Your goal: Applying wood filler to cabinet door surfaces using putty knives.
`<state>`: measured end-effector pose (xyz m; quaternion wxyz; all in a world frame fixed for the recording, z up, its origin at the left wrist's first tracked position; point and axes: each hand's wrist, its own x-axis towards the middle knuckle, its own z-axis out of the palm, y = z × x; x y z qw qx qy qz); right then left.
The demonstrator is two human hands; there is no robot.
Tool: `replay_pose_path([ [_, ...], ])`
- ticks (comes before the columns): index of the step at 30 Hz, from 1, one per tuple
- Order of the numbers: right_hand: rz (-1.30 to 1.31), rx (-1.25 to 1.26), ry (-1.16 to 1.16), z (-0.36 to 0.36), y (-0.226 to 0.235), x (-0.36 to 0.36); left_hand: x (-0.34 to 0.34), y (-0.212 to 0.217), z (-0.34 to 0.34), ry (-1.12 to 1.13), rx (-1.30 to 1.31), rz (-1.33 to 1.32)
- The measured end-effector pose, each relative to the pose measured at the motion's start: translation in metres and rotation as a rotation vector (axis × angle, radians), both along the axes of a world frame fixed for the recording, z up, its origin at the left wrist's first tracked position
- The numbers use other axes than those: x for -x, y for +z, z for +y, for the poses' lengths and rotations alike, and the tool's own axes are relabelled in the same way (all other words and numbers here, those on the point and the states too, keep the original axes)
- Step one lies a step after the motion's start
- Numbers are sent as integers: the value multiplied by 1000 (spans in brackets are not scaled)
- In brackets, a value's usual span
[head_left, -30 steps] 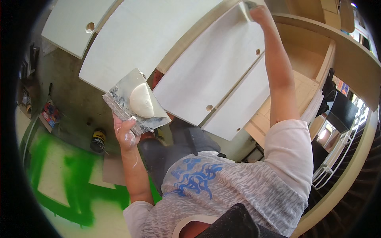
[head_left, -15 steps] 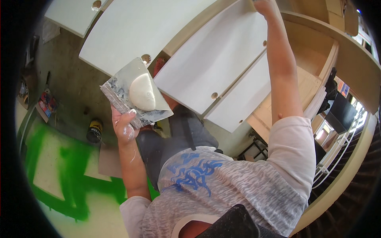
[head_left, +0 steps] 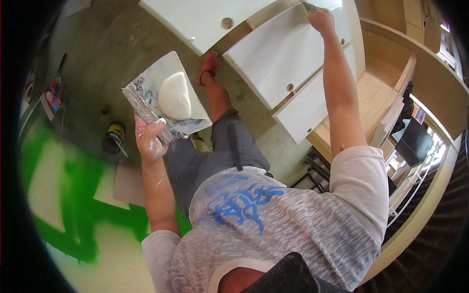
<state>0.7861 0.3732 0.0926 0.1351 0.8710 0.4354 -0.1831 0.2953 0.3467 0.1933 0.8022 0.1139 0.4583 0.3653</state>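
Observation:
My left hand [head_left: 150,136], smeared with white, grips the near edge of a flat plastering board [head_left: 144,88]. A smooth, rounded mound of off-white putty [head_left: 175,97] sits on the board, and grey residue crusts its edge. My right arm reaches far up and away; its hand [head_left: 322,21] is closed round a putty knife [head_left: 309,7], only partly visible at the top edge. The knife is at the upper part of a white panel [head_left: 278,53] with a round hole near its lower corner. Whether its blade touches the panel is hard to see.
Another white panel [head_left: 210,17] with a hole lies to the left, and a narrower one [head_left: 305,115] to the right. Wooden cabinet frames [head_left: 388,58] stand at the right. A black-and-yellow can [head_left: 115,138] is on the floor, near a green-painted surface [head_left: 83,215]. My red shoe [head_left: 210,63] is beside the panels.
My view has shifted, so the panels sit farther right and higher. My right hand and its knife have come lower into view. The red shoe shows more; the left hand still holds the board.

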Motion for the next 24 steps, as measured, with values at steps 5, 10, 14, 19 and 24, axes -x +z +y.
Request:
replay_pose_path([
  [5, -1, 20, 34, -7, -3, 10, -1, 2, 5, -25, 9, 8],
  [10, -66, 44, 34, -20, -5, 28, -4, 7, 9, -45, 12, 49],
  [14, -28, 31, 50, -20, 9, 58, -3, 6, 11, -73, 7, 33],
  [19, 9, 74, 61, -28, 22, 103, -6, 10, 16, -125, -5, -4],
  [24, 44, 99, 44, -56, 26, 147, -6, 13, 20, -164, -44, -44],
])
